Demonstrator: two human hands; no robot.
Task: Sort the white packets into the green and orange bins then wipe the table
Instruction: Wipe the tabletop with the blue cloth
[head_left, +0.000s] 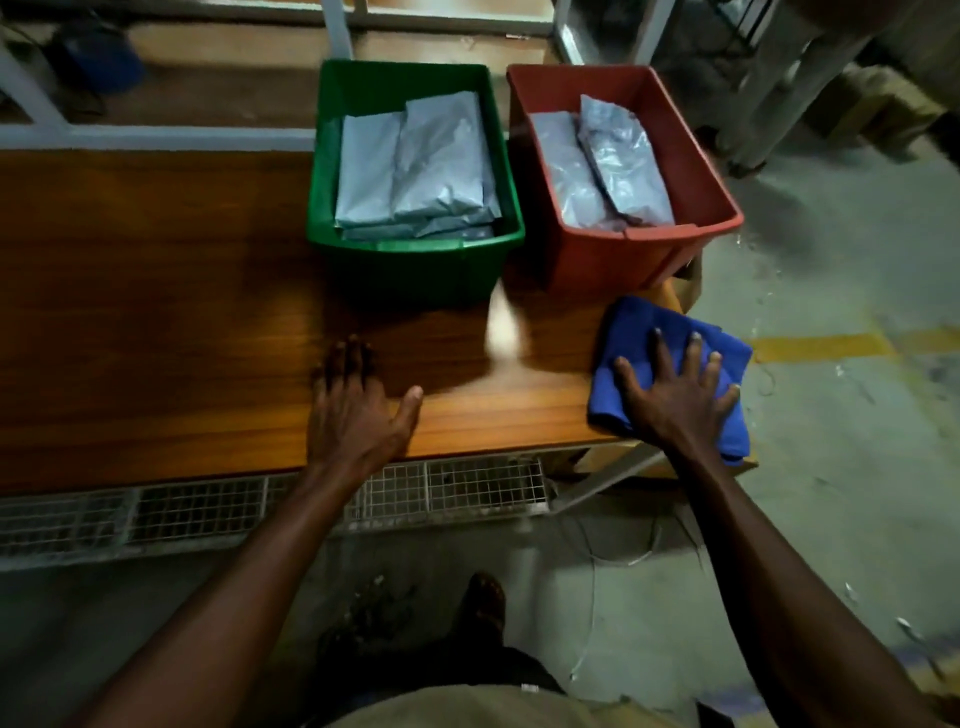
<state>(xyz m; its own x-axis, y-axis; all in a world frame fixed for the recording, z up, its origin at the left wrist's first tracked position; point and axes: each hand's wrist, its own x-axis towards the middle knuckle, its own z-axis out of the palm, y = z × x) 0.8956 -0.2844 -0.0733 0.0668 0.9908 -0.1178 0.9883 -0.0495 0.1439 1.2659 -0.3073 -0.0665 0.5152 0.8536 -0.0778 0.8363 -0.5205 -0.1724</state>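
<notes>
A green bin stands on the wooden table with several white packets stacked inside. Right of it an orange bin holds white packets too. A folded blue cloth lies at the table's right front corner, partly over the edge. My right hand presses flat on the cloth with its fingers spread. My left hand rests flat on the bare table in front of the green bin, fingers straight.
The table's right edge runs just past the orange bin, with concrete floor and a yellow line beyond. A wire mesh rack sits under the front edge. White metal frame bars stand behind the table.
</notes>
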